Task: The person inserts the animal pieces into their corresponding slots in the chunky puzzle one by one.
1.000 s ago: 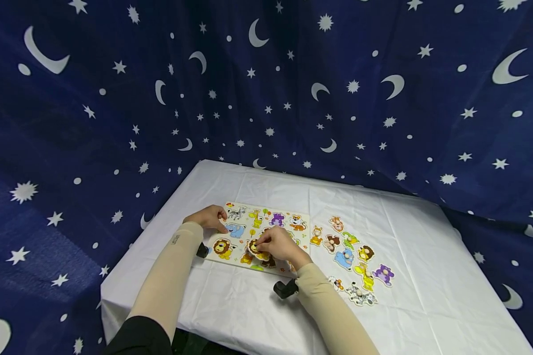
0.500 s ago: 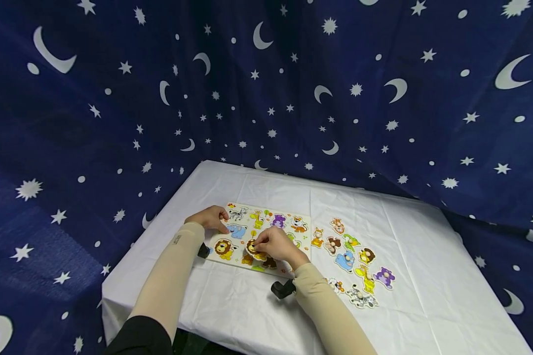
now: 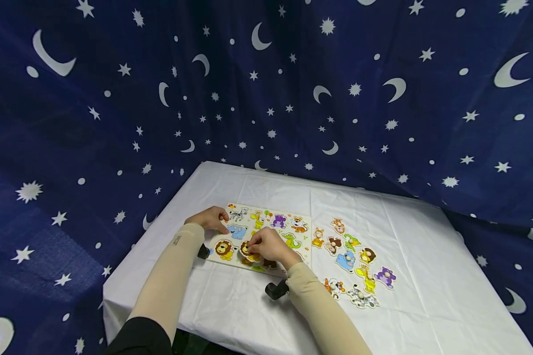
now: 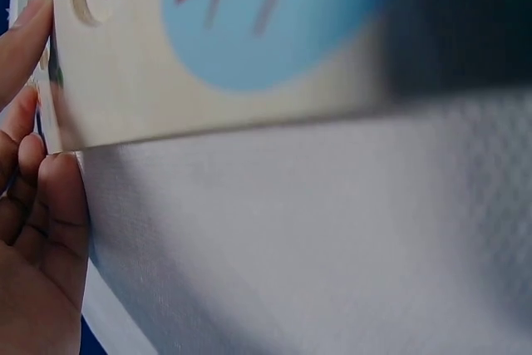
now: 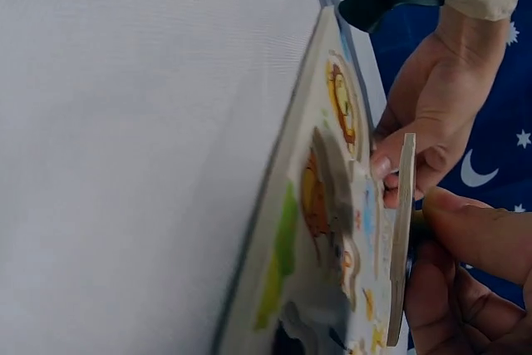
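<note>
My right hand (image 3: 268,244) pinches a lion puzzle piece (image 3: 247,255) by its knob, low over the front middle of the puzzle board (image 3: 213,252). Edge-on in the right wrist view, the lion piece (image 5: 401,243) hangs slightly above the board (image 5: 320,47), with a gap beneath it. Just left of it, a lion picture (image 3: 224,250) shows in its recess. At the board's left edge, near the elephant picture (image 3: 237,231), my left hand (image 3: 207,219) grips the board. Curled fingers (image 4: 62,193) meet the board's edge (image 4: 208,126) in the left wrist view.
Right of the board, several knobbed animal pieces lie loose on the white tablecloth (image 3: 417,251), among them an elephant (image 3: 345,261), a giraffe (image 3: 366,279), a purple hippo (image 3: 385,278) and a zebra (image 3: 362,298). A starry blue curtain (image 3: 231,123) surrounds the table.
My right hand has moved a little left with the lion piece, closer to the lion picture, uncovering more of the crocodile picture. The left hand has stayed at the board's edge.
</note>
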Available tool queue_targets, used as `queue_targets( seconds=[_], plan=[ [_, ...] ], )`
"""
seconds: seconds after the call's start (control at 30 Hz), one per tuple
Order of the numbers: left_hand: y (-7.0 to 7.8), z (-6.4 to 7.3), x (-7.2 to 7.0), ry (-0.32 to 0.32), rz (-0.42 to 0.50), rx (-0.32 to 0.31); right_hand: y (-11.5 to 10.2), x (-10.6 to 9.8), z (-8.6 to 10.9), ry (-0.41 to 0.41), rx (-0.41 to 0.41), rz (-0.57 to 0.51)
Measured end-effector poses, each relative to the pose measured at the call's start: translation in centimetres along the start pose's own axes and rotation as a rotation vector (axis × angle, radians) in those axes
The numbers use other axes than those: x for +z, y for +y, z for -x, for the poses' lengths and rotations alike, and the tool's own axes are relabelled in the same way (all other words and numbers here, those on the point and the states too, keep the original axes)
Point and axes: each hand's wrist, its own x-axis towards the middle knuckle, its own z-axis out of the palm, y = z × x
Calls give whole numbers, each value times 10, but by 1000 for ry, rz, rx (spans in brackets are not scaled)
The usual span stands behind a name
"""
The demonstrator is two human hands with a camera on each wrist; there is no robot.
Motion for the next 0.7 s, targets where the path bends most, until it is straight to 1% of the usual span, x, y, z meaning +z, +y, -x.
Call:
queue_targets(
  seconds=[0.2,0.37,0.43,0.57,0.7],
  plan=[
    [3,3,1,2,-14,4,1,5,-1,-4,-28,27],
    [6,5,0,-6,-31,21,-2,6,-3,-11,-8,24],
    [6,4,-1,-8,-39,27,-3,6,-4,-14,2,22],
    [4,2,-2,-5,-48,20,-3,9,-9,-12,-16,18],
    [2,0,-2,-11,-47,13,-4,14,-11,-14,-23,-9]
  ],
)
